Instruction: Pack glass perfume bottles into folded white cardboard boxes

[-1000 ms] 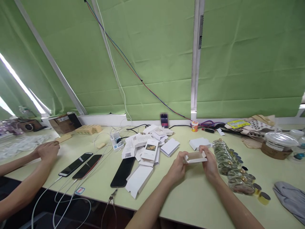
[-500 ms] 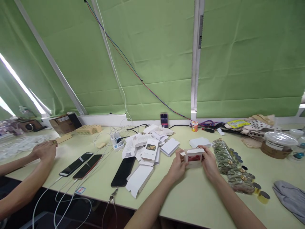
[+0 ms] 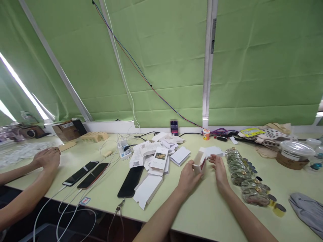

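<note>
Cardboard, thin and folded: the small box (image 3: 200, 162) near the middle of the frame looks very light and only as stiff as its creases, so a hard pinch would probably dent a wall or bend a flap. The safest hold is likely along the folded edges and corners, where the card is doubled, not on the flat faces. Its matt surface should not slip much in dry fingers.

The box is white outside with a pale brown inside, one end open, and a touch of red print on the lower face. It stands tilted on end just above the table (image 3: 202, 208).

The left hand (image 3: 188, 176) grips the box from below and the side, fingers curled around its lower part. The right hand (image 3: 219, 168) sits just right of the box, fingers loosely spread and holding nothing; whether its fingertips touch the box I cannot tell.

Left of the hands lies a heap of flat white cartons (image 3: 156, 154) and a dark phone (image 3: 130, 180). To the right runs a row of wrapped packets (image 3: 239, 168) and small gold tins (image 3: 274, 203). At far left another person's hand (image 3: 47, 158) rests on the table.
</note>
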{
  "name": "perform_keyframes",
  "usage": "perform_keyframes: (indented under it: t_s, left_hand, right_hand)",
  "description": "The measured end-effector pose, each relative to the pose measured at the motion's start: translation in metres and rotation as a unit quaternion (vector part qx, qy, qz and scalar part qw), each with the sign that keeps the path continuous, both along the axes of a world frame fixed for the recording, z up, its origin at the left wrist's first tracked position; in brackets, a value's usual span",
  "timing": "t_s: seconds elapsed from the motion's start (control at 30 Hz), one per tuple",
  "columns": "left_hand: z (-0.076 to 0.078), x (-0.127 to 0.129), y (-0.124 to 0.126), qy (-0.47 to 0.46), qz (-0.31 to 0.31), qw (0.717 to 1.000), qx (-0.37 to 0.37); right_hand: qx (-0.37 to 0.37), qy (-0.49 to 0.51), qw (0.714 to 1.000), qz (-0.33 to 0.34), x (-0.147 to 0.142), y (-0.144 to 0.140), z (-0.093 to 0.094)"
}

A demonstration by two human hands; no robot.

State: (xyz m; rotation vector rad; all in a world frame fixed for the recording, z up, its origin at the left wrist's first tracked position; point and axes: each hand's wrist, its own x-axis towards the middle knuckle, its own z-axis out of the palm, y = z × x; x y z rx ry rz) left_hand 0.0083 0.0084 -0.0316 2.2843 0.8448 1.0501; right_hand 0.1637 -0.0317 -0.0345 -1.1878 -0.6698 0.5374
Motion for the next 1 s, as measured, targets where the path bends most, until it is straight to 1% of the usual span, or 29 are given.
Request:
perform_keyframes:
  t_s: [0.07, 0.1, 0.2, 0.27, 0.3, 0.33, 0.37, 0.43, 0.47, 0.5, 0.53, 0.57, 0.67, 0.73, 0.8, 0.83, 0.9, 0.93, 1.0]
  left_hand:
    - [0.003, 0.000, -0.002, 0.014, 0.010, 1.000, 0.008]
    - [0.005, 0.000, -0.003, 0.019, -0.005, 1.000, 0.008]
    - [0.012, 0.000, -0.009, 0.032, -0.095, 0.995, 0.021]
    - [0.014, 0.001, -0.012, 0.030, -0.148, 0.988, 0.034]
    - [0.014, 0.001, -0.013, 0.021, -0.158, 0.986, 0.042]
    - [0.013, 0.002, -0.013, 0.004, -0.153, 0.987, 0.052]
    - [0.012, 0.002, -0.013, -0.018, -0.130, 0.989, 0.064]
    - [0.010, 0.002, -0.010, -0.071, -0.049, 0.993, 0.084]
    - [0.010, 0.002, -0.007, -0.096, -0.009, 0.992, 0.082]
    - [0.009, 0.002, -0.004, -0.116, 0.019, 0.991, 0.070]
    - [0.009, 0.002, -0.001, -0.131, 0.031, 0.990, 0.046]
    - [0.009, 0.002, 0.001, -0.141, 0.027, 0.990, 0.011]
    - [0.008, 0.004, 0.009, -0.156, -0.032, 0.982, -0.102]
    - [0.006, 0.005, 0.011, -0.162, -0.062, 0.975, -0.135]
    - [0.005, 0.005, 0.012, -0.162, -0.073, 0.975, -0.131]
    - [0.004, 0.004, 0.012, -0.158, -0.074, 0.977, -0.122]
    - [0.003, 0.003, 0.012, -0.143, -0.075, 0.982, -0.099]
    - [0.002, 0.003, 0.012, -0.135, -0.076, 0.984, -0.089]
    - [0.001, 0.002, 0.011, -0.126, -0.078, 0.985, -0.084]
  right_hand:
    - [0.009, -0.027, 0.999, 0.023, -0.006, -0.001, 0.003]
    - [0.016, -0.042, 0.998, 0.047, -0.009, -0.002, 0.004]
    - [0.033, -0.068, 0.988, 0.134, -0.016, -0.003, 0.003]
    - [0.039, -0.060, 0.985, 0.160, -0.017, -0.002, 0.001]
    - [0.039, -0.054, 0.985, 0.160, -0.016, -0.002, 0.000]
    - [0.041, -0.051, 0.985, 0.157, -0.015, -0.001, -0.001]
    - [0.041, -0.053, 0.986, 0.155, -0.014, -0.001, -0.001]
    - [0.038, -0.066, 0.986, 0.151, -0.013, 0.000, -0.001]
    - [0.034, -0.075, 0.986, 0.145, -0.013, 0.001, 0.000]
    - [0.030, -0.083, 0.986, 0.138, -0.013, 0.001, 0.000]
    - [0.027, -0.090, 0.987, 0.132, -0.013, 0.002, 0.000]
    - [0.025, -0.095, 0.987, 0.130, -0.014, 0.002, 0.000]
    - [0.027, -0.102, 0.986, 0.130, -0.013, 0.004, -0.001]
    - [0.027, -0.104, 0.986, 0.130, -0.012, 0.005, -0.002]
    - [0.019, -0.110, 0.987, 0.114, -0.011, 0.003, -0.001]
    - [0.015, -0.127, 0.987, 0.095, -0.012, 0.002, 0.000]
    - [0.011, -0.214, 0.976, 0.043, -0.014, -0.003, 0.002]
    - [0.011, -0.277, 0.961, 0.016, -0.016, -0.006, 0.004]
    - [0.007, -0.399, 0.917, -0.023, -0.020, -0.010, 0.007]
